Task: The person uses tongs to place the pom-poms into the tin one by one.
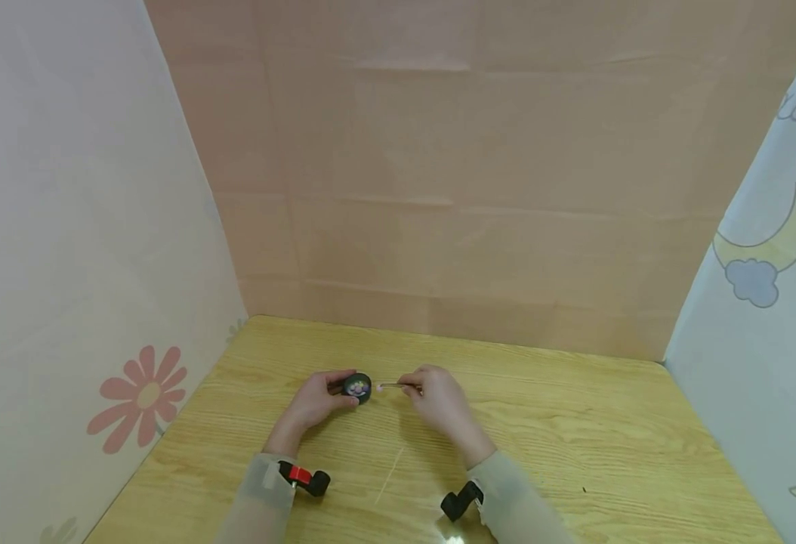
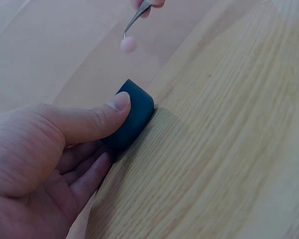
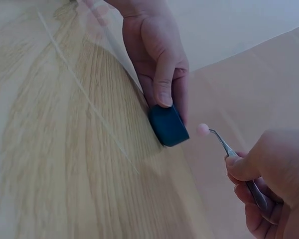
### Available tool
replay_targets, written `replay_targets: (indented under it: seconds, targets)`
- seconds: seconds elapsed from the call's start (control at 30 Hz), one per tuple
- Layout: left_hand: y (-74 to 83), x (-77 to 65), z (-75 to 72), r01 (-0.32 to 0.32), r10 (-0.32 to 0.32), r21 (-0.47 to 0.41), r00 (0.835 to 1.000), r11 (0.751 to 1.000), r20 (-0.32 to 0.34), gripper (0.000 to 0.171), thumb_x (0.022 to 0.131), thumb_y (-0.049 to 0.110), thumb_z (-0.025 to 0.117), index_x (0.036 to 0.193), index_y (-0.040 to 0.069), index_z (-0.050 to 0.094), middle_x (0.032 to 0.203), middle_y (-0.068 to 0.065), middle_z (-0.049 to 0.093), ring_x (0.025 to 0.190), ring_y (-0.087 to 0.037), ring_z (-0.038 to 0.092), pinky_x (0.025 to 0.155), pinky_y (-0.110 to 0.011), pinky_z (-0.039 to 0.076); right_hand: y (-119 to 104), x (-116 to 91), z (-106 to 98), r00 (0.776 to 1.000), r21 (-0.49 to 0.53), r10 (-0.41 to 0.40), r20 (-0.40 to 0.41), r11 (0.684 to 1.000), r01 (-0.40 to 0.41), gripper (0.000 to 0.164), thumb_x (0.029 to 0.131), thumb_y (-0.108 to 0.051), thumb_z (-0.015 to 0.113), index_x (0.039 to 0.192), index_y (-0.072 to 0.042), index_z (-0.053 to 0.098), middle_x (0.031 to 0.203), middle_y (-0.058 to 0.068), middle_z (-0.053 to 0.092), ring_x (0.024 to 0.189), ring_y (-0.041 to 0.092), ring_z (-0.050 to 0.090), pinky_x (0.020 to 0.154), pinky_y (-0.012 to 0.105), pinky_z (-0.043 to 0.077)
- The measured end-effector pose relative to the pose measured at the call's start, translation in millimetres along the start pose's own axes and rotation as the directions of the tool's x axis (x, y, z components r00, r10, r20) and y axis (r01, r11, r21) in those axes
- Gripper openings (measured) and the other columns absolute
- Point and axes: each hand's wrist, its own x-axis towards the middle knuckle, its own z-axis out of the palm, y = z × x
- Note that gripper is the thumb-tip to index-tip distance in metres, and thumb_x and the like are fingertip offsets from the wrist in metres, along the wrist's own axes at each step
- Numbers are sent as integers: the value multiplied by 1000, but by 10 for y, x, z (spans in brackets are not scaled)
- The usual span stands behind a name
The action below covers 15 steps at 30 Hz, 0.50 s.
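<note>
My left hand [image 1: 318, 399] grips a small dark blue-green cup [image 2: 134, 117] on the table, thumb on the near side and fingers round the other. Several coloured balls show inside its mouth in the head view, too small to make out singly. Between thumb and fingers, my right hand [image 1: 439, 399] pinches metal tweezers [image 3: 229, 149] with a bent tip. A small pale pink ball [image 3: 203, 129] is at that tip. Ball and tweezers are just right of the cup, apart from it, in the head view.
The wood-grain table [image 1: 547, 423] has a pale scratch-like line [image 1: 390, 476] in front of the hands. A tiny dark speck [image 1: 584, 489] lies to the right. Patterned sheets [image 1: 99, 227] hang at the sides, and a brown one [image 1: 439, 189] closes the back.
</note>
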Motion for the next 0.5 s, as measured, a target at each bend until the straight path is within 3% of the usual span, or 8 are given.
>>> replay_targets:
  seconds: [0.27, 0.5]
  targets:
    - [-19, 10, -9, -30, 30, -8, 1000, 1000, 10, 57, 92, 11, 87, 145, 3, 67, 141, -18, 67, 129, -34, 65, 107, -50, 53, -67, 156, 201, 1000, 28, -24, 18, 999, 23, 15, 99, -8, 76, 108, -13, 86, 98, 0, 76, 87, 16, 70, 75, 34, 59]
    - [-22, 14, -20, -18, 19, -25, 1000, 1000, 17, 57, 92, 9, 86, 145, 3, 66, 141, -18, 67, 130, -34, 65, 108, -49, 53, -147, 246, 343, 1000, -19, -25, 19, 1000, 25, 18, 96, -6, 76, 107, -15, 87, 100, 0, 77, 92, 18, 72, 79, 38, 60]
